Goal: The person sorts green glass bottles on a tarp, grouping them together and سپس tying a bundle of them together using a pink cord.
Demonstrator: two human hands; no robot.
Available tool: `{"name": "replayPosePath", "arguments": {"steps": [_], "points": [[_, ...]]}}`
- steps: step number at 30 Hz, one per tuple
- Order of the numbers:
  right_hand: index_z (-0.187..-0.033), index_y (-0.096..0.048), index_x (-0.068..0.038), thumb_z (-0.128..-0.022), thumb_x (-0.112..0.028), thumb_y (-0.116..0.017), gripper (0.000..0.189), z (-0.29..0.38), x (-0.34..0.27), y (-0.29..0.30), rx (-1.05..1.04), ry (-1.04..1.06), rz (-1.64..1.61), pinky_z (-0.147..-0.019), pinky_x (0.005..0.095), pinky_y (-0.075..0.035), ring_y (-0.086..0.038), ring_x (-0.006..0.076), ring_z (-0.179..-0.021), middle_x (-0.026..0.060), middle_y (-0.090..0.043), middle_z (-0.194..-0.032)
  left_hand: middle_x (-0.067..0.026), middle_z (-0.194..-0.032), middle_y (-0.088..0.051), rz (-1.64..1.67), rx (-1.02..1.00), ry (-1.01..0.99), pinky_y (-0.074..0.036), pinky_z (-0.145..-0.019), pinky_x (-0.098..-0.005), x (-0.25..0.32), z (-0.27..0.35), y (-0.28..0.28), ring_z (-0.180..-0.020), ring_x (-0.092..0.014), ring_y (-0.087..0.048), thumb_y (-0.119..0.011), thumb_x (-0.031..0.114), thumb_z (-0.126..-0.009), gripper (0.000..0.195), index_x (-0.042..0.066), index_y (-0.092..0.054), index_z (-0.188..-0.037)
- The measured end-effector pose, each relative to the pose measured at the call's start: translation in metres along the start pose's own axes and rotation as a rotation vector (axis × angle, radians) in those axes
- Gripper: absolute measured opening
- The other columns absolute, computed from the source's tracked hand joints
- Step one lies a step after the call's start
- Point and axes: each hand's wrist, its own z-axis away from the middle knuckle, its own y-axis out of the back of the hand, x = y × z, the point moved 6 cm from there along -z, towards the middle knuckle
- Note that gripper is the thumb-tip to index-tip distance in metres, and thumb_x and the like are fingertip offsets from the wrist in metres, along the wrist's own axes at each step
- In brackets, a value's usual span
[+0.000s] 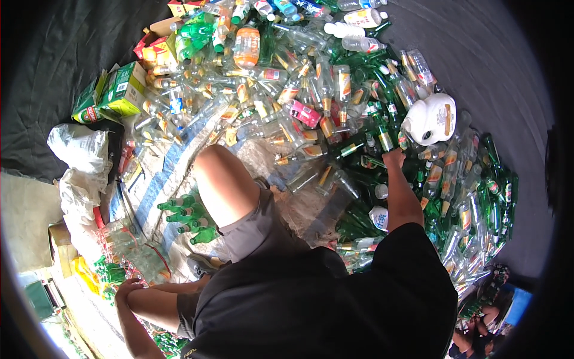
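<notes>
My right hand (394,159) reaches into the heap of glass bottles and is closed around the lower end of a green glass bottle (384,136) with a pale label. Just above and right of that hand lies a white plastic jug (430,119). My left hand (129,288) rests on my knee at the lower left, holding nothing that I can see. Between my legs and the left side, several green glass bottles (190,216) stand or lean together on the striped woven sheet (154,197).
Clear and green bottles spread in an arc ahead and right. Green cartons (123,89) and red-yellow cartons (157,51) stand upper left, above white plastic bags (80,148). Bundled clear bottles (145,258) stand at lower left. Another person (477,332) is at lower right.
</notes>
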Motion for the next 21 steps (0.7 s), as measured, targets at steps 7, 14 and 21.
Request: {"name": "replayPosePath", "arguments": {"steps": [7,14,21], "points": [[-0.128,-0.038,-0.005,-0.074,-0.036,-0.084,0.077,0.014,-0.007,0.013,0.006,0.008,0.048,-0.083,0.0409,-0.058,-0.065,0.0356,-0.106,0.0216,-0.051,-0.128,-0.0165,-0.109,-0.069,0.043,0.014,0.001,-0.056,-0.085,-0.0378,0.003,0.009,-0.006,-0.096,-0.028,-0.068,-0.068,0.003,-0.084,0.048,0.001,-0.054,-0.13],[-0.133,-0.043,-0.007,-0.068,-0.031,-0.083,0.08,0.012,-0.005,0.009,0.036,0.064,0.021,-0.088,0.0425,-0.055,-0.06,0.0347,-0.111,0.0217,-0.048,-0.134,-0.0168,-0.113,-0.068,0.008,0.024,-0.008,-0.056,-0.086,-0.0382,0.002,-0.003,0.004,-0.097,-0.028,-0.068,-0.067,0.003,-0.085,0.05,0.001,-0.052,-0.132],[-0.127,-0.054,-0.005,-0.066,-0.045,-0.081,0.078,0.026,-0.017,0.03,-0.093,0.206,-0.05,-0.088,0.0454,-0.052,-0.063,0.0345,-0.109,0.0211,-0.062,-0.121,-0.0154,-0.111,-0.068,0.008,0.014,-0.019,-0.056,-0.085,-0.0374,0.01,0.001,-0.001,-0.096,-0.027,-0.068,-0.066,0.004,-0.085,0.048,0.003,-0.053,-0.13]]}}
